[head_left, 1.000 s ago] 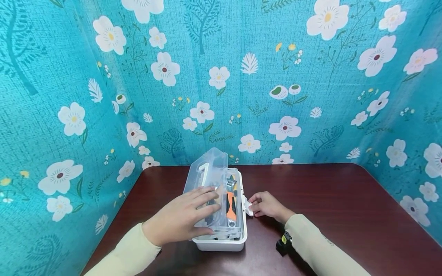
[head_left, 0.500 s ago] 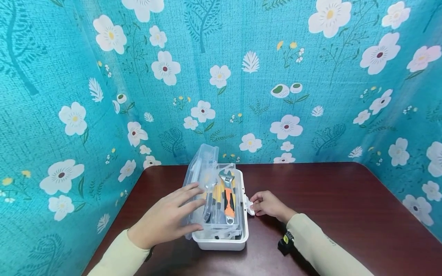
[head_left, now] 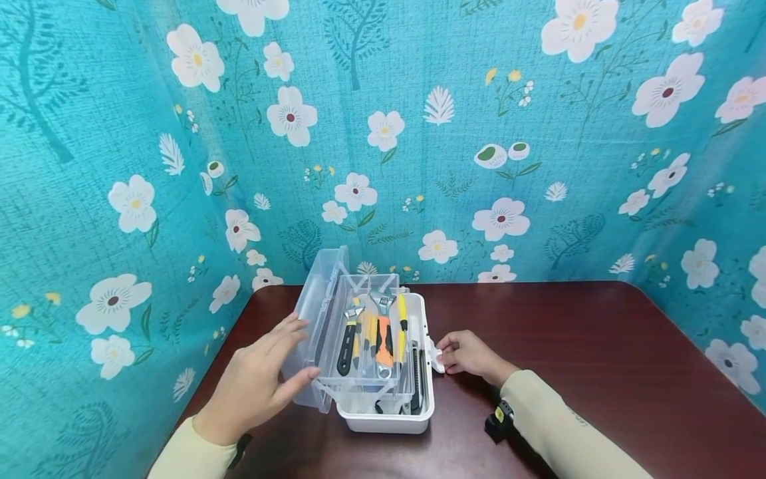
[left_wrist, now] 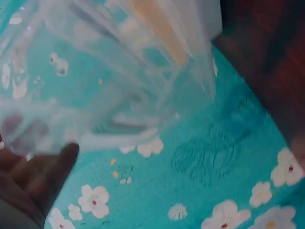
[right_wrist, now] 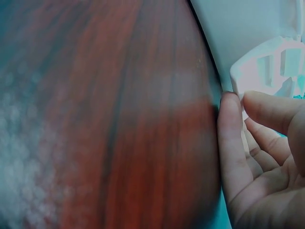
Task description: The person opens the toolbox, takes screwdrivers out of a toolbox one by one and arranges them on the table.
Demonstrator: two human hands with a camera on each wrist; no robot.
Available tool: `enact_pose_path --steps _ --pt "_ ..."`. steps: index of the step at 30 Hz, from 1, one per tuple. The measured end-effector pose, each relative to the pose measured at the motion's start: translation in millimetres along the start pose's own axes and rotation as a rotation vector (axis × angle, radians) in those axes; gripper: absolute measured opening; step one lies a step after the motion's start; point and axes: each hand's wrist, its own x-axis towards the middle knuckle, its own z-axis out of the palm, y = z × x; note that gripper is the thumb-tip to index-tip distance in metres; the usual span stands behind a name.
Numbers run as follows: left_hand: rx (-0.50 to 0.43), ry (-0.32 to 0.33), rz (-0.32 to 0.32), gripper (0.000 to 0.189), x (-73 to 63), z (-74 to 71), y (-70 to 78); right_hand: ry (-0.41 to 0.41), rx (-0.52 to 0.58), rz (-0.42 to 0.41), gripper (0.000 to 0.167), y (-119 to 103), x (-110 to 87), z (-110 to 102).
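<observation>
Nearest to me, two pale sleeves are reaching in over the table, the left sleeve (head_left: 197, 452) and the right sleeve (head_left: 550, 412), with a black wrist device (head_left: 499, 419) sitting at the right cuff. The left hand (head_left: 251, 379) is keeping a wide grip, its thumb standing well apart from its fingers, and it is touching the clear lid (head_left: 314, 293) along the left side. The toolbox (head_left: 383, 424) is standing between the two hands, its white near wall facing this way. On its right side the right hand (head_left: 469, 356) is holding a narrow grip — thumb and forefinger are pinching the white latch (head_left: 435, 356).

Down in the white base, a slim dark tool (head_left: 416, 379) is lying along the right side. Above and to the left, the clear tray (head_left: 359, 386) is carrying a black-handled wrench (head_left: 346, 346) and, right of it, an orange-and-black wrench (head_left: 383, 342), both heads pointing to the far end. A yellow screwdriver (head_left: 403, 316) is lying just right of them. The lid is leaning to the left.

Beyond, the dark red table (head_left: 550, 332) is stretching back to a turquoise flowered cloth (head_left: 455, 179) — it is hanging across the far side.
</observation>
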Motion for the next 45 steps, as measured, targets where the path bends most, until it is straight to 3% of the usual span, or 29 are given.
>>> enact_pose_path --steps 6,9,11,15,18,23,40,45 --pt "-0.027 0.089 -0.183 0.062 2.3 3.9 8.6 -0.002 0.004 0.002 0.019 2 0.3 -1" --pt "-0.075 0.068 -0.32 0.071 4.2 1.3 13.5 -0.015 0.012 -0.005 0.02 2 1.1 0" --pt "-0.122 -0.008 -0.453 0.08 6.2 -3.0 16.5 -0.019 0.011 -0.008 0.02 2 1.8 0" --pt "-0.241 -0.229 -0.733 0.098 11.2 -13.4 16.3 -0.014 0.001 -0.011 0.02 3 2.1 -2" --pt "-0.317 -0.329 -0.839 0.1 12.1 -19.2 10.2 -0.012 -0.003 -0.007 0.019 3 2.2 -3" --pt "-0.413 -0.35 -0.888 0.087 4.6 -22.3 -1.2 -0.016 -0.006 -0.009 0.019 3 1.5 -3" --pt "-0.87 -0.302 -0.984 0.069 -24.6 -23.4 -35.0 -0.007 -0.004 -0.012 0.02 3 2.0 -2" --pt "-0.945 -0.319 -1.003 0.066 -36.4 -19.5 -50.6 -0.001 -0.007 -0.003 0.02 5 3.8 -3"
